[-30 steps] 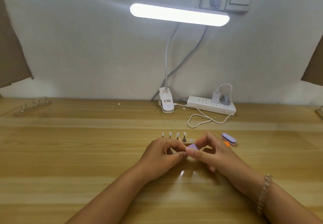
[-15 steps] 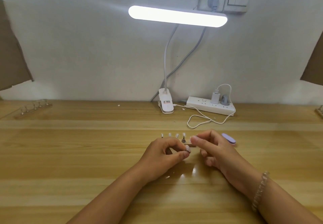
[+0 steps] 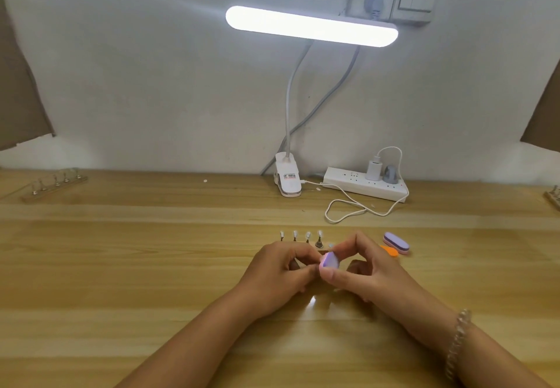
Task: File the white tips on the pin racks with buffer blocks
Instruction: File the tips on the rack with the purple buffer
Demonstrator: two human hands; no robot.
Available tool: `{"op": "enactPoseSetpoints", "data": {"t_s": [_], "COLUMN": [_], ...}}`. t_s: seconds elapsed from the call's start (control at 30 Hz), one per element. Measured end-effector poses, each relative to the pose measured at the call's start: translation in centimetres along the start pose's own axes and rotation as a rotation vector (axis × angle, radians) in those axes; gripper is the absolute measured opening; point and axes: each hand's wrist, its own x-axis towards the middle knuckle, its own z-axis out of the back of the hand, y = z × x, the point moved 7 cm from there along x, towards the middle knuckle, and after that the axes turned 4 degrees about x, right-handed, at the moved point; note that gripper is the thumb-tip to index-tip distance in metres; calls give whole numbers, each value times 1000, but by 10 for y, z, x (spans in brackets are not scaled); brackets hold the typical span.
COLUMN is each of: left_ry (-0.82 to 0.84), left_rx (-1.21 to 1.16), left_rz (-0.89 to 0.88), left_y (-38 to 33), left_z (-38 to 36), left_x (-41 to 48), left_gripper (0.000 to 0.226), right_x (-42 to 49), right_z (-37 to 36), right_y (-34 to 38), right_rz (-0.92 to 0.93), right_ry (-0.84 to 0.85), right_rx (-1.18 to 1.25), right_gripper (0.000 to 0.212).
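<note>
A pin rack with several white tips (image 3: 301, 236) stands on the wooden table just behind my hands; its base is mostly hidden by my left hand. My right hand (image 3: 363, 269) pinches a small purple buffer block (image 3: 329, 262) between thumb and fingers. My left hand (image 3: 275, 269) is curled, its fingertips pinching something small right against the block; the thing is hidden. A second purple and pink buffer block (image 3: 396, 242) lies to the right, with an orange piece (image 3: 389, 250) beside it.
A second pin rack (image 3: 54, 186) lies at the far left, a third (image 3: 553, 195) at the right edge. At the back stand a clip lamp base (image 3: 288, 180) and a white power strip (image 3: 365, 187) with a looped cable (image 3: 348, 210).
My right hand has come back down and left with the purple block, which now faces the camera beside my left fingertips. My left hand has hardly moved.
</note>
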Motion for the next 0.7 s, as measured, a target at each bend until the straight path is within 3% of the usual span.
{"op": "enactPoseSetpoints", "data": {"t_s": [0.17,0.3,0.43,0.57,0.7], "left_ry": [6,8,-42,-7,-39], "left_rx": [26,41,-30,-53,-81], "left_rz": [-18,-25,-17,-10,17], "left_y": [-2,-1,-1,-1,-1], "left_z": [-3,-2,2,2,3], "left_x": [0,0,1,0,2], "left_gripper": [11,13,11,13,12], "right_x": [8,5,8,5,10], "right_z": [7,-1,7,3,14], "right_y": [0,0,-1,-1,-7], "right_rz": [2,2,-12,-1,-77], "right_ry": [-132,-5,-111,-25,-123], "right_rx": [-18,-19,4,3,265], "right_gripper": [29,25,27,36,48]}}
